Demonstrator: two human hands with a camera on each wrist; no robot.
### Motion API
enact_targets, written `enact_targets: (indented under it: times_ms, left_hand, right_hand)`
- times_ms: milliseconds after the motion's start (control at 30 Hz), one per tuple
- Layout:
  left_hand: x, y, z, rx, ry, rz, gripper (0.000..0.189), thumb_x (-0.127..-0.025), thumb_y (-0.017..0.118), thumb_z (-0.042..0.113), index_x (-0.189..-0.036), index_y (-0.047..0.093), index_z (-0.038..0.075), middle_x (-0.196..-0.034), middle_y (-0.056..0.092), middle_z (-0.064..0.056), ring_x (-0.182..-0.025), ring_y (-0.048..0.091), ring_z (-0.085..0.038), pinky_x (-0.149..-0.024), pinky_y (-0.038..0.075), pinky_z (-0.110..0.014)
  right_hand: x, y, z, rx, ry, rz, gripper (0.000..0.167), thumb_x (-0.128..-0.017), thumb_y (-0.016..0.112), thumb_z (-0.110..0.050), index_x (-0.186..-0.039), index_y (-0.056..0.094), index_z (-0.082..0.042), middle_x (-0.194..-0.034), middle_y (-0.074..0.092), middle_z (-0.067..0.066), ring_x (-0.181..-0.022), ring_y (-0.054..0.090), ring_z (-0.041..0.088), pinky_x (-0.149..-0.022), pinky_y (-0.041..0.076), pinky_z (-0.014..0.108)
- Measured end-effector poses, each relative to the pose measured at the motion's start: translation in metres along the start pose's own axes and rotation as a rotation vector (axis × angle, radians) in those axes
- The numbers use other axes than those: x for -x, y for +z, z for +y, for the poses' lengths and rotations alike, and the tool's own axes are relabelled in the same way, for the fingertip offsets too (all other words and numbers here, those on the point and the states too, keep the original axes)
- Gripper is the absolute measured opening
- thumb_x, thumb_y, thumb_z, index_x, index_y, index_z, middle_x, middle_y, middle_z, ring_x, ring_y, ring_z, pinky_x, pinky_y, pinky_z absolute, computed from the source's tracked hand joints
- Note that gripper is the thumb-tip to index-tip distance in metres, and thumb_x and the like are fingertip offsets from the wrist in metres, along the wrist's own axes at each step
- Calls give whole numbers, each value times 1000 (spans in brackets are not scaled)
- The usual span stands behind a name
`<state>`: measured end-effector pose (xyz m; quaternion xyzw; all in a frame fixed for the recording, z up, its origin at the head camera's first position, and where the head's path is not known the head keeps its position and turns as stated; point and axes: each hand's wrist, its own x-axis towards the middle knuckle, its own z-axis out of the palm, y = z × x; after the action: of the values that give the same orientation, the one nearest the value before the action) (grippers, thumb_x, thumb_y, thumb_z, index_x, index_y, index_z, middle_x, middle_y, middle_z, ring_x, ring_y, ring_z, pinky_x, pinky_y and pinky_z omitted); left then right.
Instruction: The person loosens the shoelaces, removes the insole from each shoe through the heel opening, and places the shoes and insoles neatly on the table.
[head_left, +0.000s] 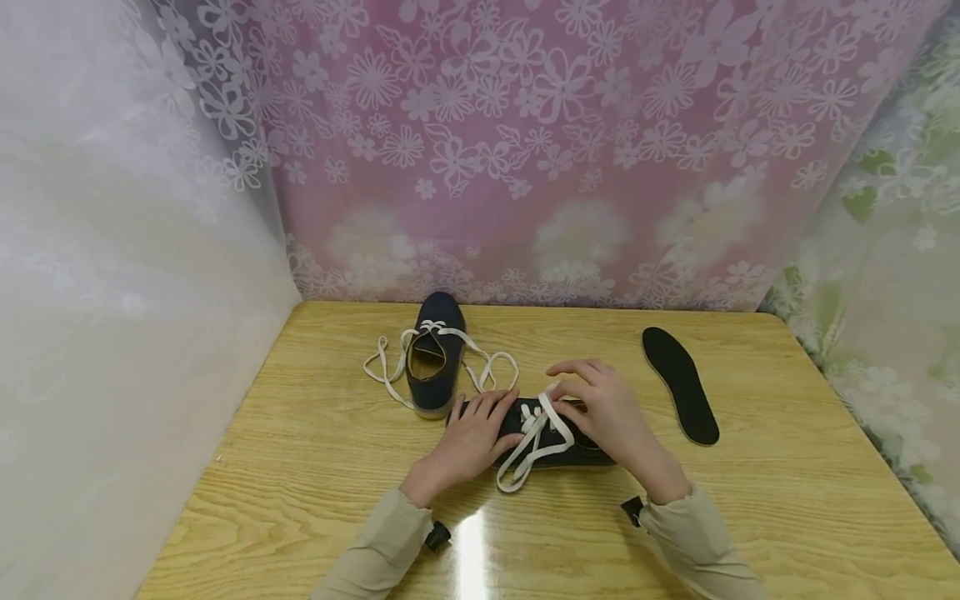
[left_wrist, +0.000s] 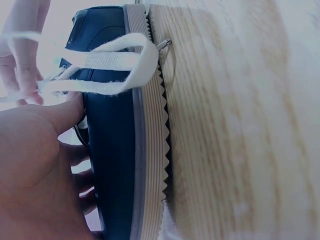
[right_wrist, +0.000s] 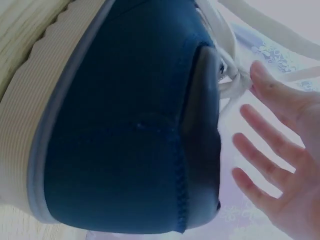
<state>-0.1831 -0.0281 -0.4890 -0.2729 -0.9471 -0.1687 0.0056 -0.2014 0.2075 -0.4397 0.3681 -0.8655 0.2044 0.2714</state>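
While the left grip holds the shoe beneath, the right grip pinches lace.

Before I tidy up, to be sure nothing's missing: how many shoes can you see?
2: one shoe sits crosswise under the left hand; the other shoe stands farther back, toe toward the pink curtain.

I see the left hand holding 1 shoe, the right hand pinching its lace.

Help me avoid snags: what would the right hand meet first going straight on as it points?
Probably the loose lace of the far shoe, though the right hand may pass above; height is unclear.
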Motion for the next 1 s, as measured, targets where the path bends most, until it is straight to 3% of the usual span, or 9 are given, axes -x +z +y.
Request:
enact_targets:
  times_ms: [133, 267, 333, 400, 500, 700, 833, 1000]
  left_hand:
    - [0, 1, -1, -4, 3, 5, 67, -105, 52, 45, -160, 31, 15, -157, 39, -8, -144, 37, -29, -117, 23, -64]
    - [0, 1, -1, -6, -1, 2, 67, -105, 52, 46, -160, 31, 16, -157, 39, -7, -144, 37, -29, -118, 22, -64]
    - [0, 1, 0, -5, -2, 4, 67, -104, 52, 46, -160, 31, 16, -157, 39, -7, -144, 37, -29, -118, 22, -64]
    - [0, 1, 0, -9, -2, 7, 67, -104, 52, 46, -160, 31, 16, -156, 39, -7, -144, 37, -29, -117, 23, -64]
    - [0, 3, 0, -8, 1, 14, 66, -105, 53, 44, -160, 32, 15, -156, 40, -7, -144, 37, -28, -117, 24, -65]
    - [0, 3, -1, -9, 2, 15, 66, -105, 53, 44, -160, 32, 14, -156, 40, -8, -144, 37, -29, -117, 24, -64]
    - [0, 4, -1, -11, 3, 15, 66, -105, 53, 44, -160, 32, 14, -156, 40, -8, -144, 38, -29, -117, 23, -64]
    - [0, 4, -1, -15, 5, 25, 66, -105, 53, 44, -160, 32, 15, -156, 41, -7, -143, 38, -29, -117, 24, -64]
  right_hand:
    - [-2, -4, -2, -52, 15, 109, 8, -86, 83, -18, -90, 77, -14, -117, 69, 6, -105, 63, 30, -90, 51, 48]
    - [-2, -8, -2, -124, 32, 237, 29, -100, 63, -37, -94, 77, -12, -114, 70, 8, -106, 63, 30, -94, 48, 42]
    - [-3, -9, -2, -143, 31, 256, 21, -98, 68, -31, -95, 77, -12, -113, 70, 8, -105, 64, 30, -93, 48, 39]
    - [-3, -9, -1, -149, 30, 221, 9, -92, 77, -19, -97, 76, -13, -114, 70, 8, -106, 64, 30, -93, 49, 40]
    - [-3, -6, -1, -138, 21, 121, 28, -79, 86, -6, -104, 75, -14, -118, 69, 7, -110, 63, 28, -89, 53, 43]
    - [1, 0, 0, -76, -19, -36, 24, -78, 88, -20, -99, 76, -17, -118, 70, 4, -108, 63, 25, -83, 56, 41]
    - [2, 3, 2, -49, -42, -34, 17, -78, 87, -13, -90, 76, -17, -112, 71, 4, -104, 64, 25, -83, 56, 42]
    - [1, 2, 0, -62, -27, 31, 14, -80, 85, -10, -90, 76, -15, -101, 73, 1, -97, 66, 24, -82, 55, 43]
